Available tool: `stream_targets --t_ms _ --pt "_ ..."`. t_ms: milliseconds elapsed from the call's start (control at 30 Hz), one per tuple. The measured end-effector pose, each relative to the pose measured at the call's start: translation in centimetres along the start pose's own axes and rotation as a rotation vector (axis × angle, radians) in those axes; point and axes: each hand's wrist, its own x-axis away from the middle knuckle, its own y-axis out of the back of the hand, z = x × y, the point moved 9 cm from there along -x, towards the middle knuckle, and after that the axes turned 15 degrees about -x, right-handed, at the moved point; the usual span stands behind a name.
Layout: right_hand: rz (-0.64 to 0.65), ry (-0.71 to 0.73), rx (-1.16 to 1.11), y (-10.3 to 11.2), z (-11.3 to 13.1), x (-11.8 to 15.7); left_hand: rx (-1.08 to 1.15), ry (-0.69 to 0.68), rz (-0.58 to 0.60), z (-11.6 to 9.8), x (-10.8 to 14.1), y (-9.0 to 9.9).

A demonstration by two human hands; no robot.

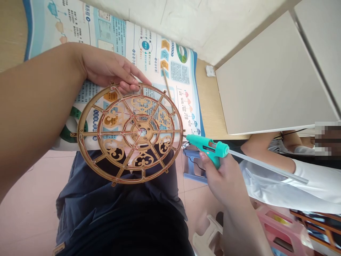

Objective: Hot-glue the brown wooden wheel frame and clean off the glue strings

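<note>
Top [133, 227]: plain black cloth is worn over the torso, its details lost in darkness.
Trousers [87, 192]: the legs are covered in dark navy-blue cloth, loosely cut and creased into soft folds.
Tab [59, 249]: a small tan piece is seen at the lower left edge of the clothing; its marking cannot be read.
Forearms [34, 110]: both are left bare.
Hands [225, 179]: both are bare too.

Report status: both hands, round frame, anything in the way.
Left hand holding round openwork frame at far rim. Right hand gripping teal glue gun, nozzle at frame's right rim, contact unclear. Thin stick on poster, partly behind frame; black cord below gun.
</note>
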Motion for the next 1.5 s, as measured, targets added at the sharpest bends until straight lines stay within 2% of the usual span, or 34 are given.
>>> stream_targets --t_ms 333,533,767,967,1067,1200,1367,1500 --pt "-0.01 -0.006 0.028 -0.1 -0.2 -0.2 0.026 0.051 -0.039 0.5 -0.1 0.4" --pt "-0.032 0.031 0.042 0.2 0.0 -0.1 -0.034 -0.023 -0.039 0.1 0.0 0.6" --pt "-0.056 0.023 0.043 0.2 0.1 -0.2 0.045 0.163 -0.143 1.1 0.4 1.1" --pt "-0.075 -0.06 -0.012 1.0 -1.1 -0.1 0.011 0.111 -0.096 1.2 0.1 1.0" --pt "-0.028 -0.096 -0.094 0.6 -1.2 0.1 0.026 0.109 -0.091 1.4 0.1 1.2" --pt "0.056 -0.054 -0.127 -0.4 0.1 0.2 0.037 0.137 -0.135 1.2 0.1 1.2" --pt "0.058 0.03 -0.131 -0.4 1.1 0.1 0.016 0.181 -0.225 0.9 0.3 1.2" --pt "0.067 0.046 -0.107 -0.3 1.0 0.2 0.015 0.189 -0.236 0.8 0.4 1.1"
